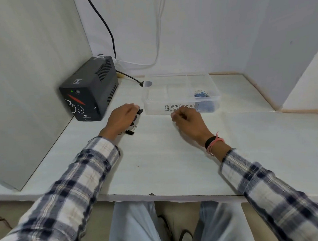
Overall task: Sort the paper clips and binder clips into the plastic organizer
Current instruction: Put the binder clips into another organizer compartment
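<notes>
A clear plastic organizer (181, 102) with several compartments stands on the white desk, its front wall printed with a leaf pattern. Blue paper clips (201, 94) lie heaped in its right compartment. My left hand (121, 118) rests left of the organizer, fingers curled around black binder clips (138, 114), with more black binder clips (131, 131) on the desk under its palm. My right hand (187, 121) sits just in front of the organizer, fingers curled in; whether it holds anything is hidden.
A black UPS box (89, 89) with a green light stands at the back left against the partition wall. Black and white cables (110, 35) run down the back wall. The desk's front edge (159, 195) is near my knees.
</notes>
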